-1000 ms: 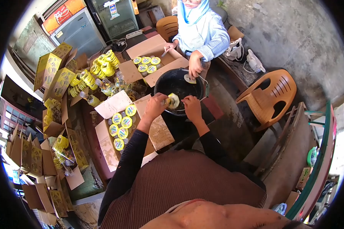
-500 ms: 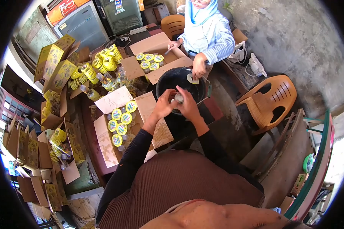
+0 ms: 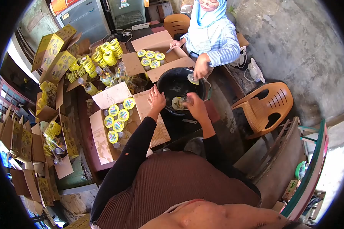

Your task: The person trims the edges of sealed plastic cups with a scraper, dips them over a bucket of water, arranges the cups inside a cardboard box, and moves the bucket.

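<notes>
My right hand (image 3: 197,108) is closed around a small clear plastic cup (image 3: 185,101), tilted over the near part of a black bucket (image 3: 163,82). A pale round patch shows at the cup's mouth; motion blur hides whether it is lid or contents. My left hand (image 3: 156,100) is off the cup, fingers stretched out, by the bucket's left rim. To its left stands an open cardboard box (image 3: 99,131) holding several cups with yellow-edged lids (image 3: 118,125). Across the bucket, a co-worker's hand (image 3: 202,68) holds another lidded cup (image 3: 193,79) over it.
A second open box (image 3: 133,64) with lidded cups stands beyond. The co-worker's other hand (image 3: 177,42) grips a thin tool, perhaps a knife. Yellow ring-like stacks (image 3: 110,57) and bottles (image 3: 88,87) crowd the left. An orange plastic chair (image 3: 263,108) is at right.
Both my hands were together on the cup above the bucket. Now my left hand has let go and moved left, while my right hand has tipped the cup lower over the bucket.
</notes>
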